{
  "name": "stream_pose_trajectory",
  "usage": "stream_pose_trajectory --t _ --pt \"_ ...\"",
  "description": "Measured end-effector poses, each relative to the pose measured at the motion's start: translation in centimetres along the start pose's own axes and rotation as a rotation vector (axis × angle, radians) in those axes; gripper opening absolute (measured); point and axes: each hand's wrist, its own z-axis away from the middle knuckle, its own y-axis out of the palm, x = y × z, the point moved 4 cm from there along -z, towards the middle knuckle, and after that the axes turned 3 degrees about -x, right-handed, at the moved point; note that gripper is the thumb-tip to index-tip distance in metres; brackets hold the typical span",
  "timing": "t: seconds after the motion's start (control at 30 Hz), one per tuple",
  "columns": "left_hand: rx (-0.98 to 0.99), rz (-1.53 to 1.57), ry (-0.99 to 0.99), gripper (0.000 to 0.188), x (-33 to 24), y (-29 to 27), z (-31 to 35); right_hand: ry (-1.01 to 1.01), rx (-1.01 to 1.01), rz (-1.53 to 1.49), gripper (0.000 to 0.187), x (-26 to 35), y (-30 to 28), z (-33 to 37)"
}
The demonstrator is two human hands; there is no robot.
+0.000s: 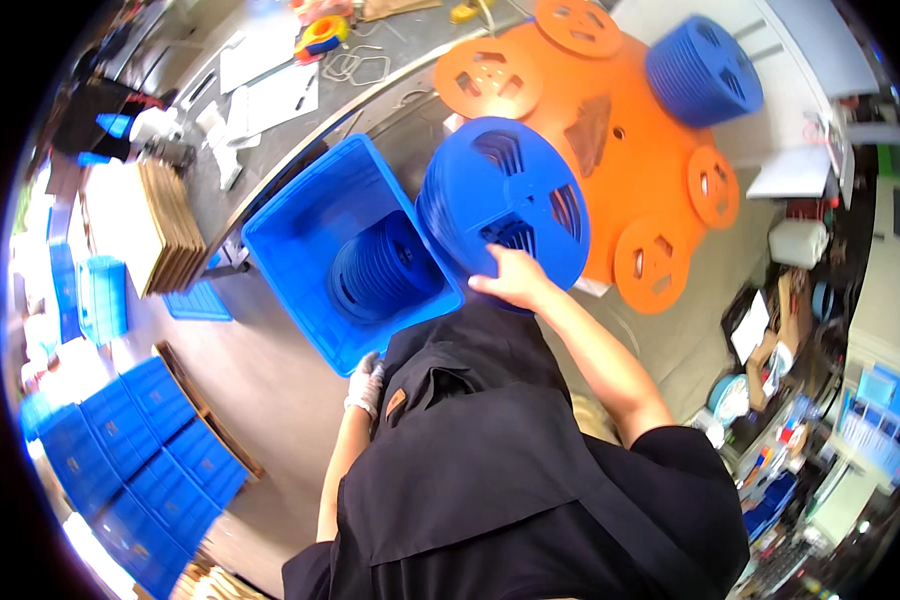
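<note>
A tall stack of blue slotted reels (pixel 540 170) stands at the near edge of the orange turntable (pixel 625 165). My bare right hand (pixel 518 281) rests on its top reel, thumb and forefinger apart beside a slot; some fingers are hidden. To the left is a blue bin (pixel 315 185), with another stack of blue reels (pixel 385 270) lying inside. My left hand (pixel 365 386), in a white glove, is at the bin's near rim, its fingers curled against it and partly hidden.
Smaller orange slotted discs (pixel 652 265) sit around the turntable, with more blue reels (pixel 705 72) on its far right. Beyond the bin runs a grey worktable (pixel 270 120) with papers and tape. Blue crates (pixel 150 430) are stacked at the left, near flattened cardboard (pixel 150 220).
</note>
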Motion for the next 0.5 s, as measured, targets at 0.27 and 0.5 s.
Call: stream_pose_trajectory --t 0.27,0.5 --pt "-0.246 0.619 0.435 0.045 -11.4 -4.4 0.4 -0.102 0.262 -1.624 0.049 6.9 -3.8 6.5" --pt "-0.818 -0.471 1.003 0.048 -26.0 -6.8 12.3 -0.178 0.518 -1.793 0.050 8.4 0.6 9.0"
